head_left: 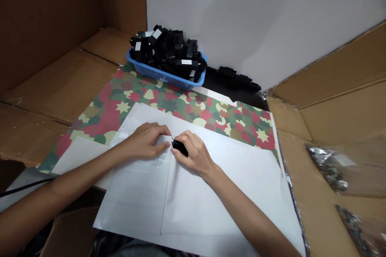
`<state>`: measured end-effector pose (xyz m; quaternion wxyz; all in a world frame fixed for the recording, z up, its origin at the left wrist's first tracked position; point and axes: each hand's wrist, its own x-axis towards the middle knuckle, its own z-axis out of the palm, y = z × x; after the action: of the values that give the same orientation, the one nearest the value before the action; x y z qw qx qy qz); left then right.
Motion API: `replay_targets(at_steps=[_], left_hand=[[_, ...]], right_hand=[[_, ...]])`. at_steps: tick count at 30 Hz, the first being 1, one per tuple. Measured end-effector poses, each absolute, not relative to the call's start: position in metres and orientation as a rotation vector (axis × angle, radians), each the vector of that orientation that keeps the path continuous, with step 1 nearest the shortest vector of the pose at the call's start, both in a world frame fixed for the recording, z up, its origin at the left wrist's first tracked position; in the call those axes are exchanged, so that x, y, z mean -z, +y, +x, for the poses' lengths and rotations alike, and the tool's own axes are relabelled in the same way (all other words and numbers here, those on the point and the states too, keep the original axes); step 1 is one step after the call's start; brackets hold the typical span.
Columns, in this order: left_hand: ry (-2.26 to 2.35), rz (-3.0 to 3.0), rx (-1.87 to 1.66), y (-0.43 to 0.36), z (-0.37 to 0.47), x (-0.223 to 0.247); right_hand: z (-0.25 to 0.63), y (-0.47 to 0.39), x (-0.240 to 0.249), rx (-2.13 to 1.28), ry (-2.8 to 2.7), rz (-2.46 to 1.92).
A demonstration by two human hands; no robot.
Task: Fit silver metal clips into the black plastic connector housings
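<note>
My right hand (193, 151) is wrapped round a small black part (180, 147), just right of a dark line running down the white paper (229, 180). A small shiny metal bit shows at the part's left end. My left hand (150, 140) lies to the left, its thumb and index fingertips close to that metal end, with a gap between thumb and fingers. Whether its fingertips grip anything is too small to tell. A clear plastic piece or bag lies partly under my left hand.
Behind my hands a blue basket (164, 75) is heaped with black parts, some with white labels. More black parts (239, 77) lie behind right. Cardboard (66, 80) borders the left. Clear bags of metal pieces (331, 168) lie at right. A patterned sheet (169, 102) covers the table.
</note>
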<state>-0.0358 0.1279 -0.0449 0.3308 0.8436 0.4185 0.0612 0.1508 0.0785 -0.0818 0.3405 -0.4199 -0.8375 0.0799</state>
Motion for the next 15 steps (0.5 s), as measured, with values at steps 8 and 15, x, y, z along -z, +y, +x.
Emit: replay_targets(at_steps=[8,15], left_hand=[[1.108,2.235,-0.180,0.1253,-0.0335,0.0455],[0.946,2.228,-0.378,0.1245,-0.0404,0.0479]], right_hand=[[0.1452,0.0771,0.0760,-0.276,-2.095,-1.036],[0.1503,0.0805,0.0814,-0.524,-1.763,-1.189]])
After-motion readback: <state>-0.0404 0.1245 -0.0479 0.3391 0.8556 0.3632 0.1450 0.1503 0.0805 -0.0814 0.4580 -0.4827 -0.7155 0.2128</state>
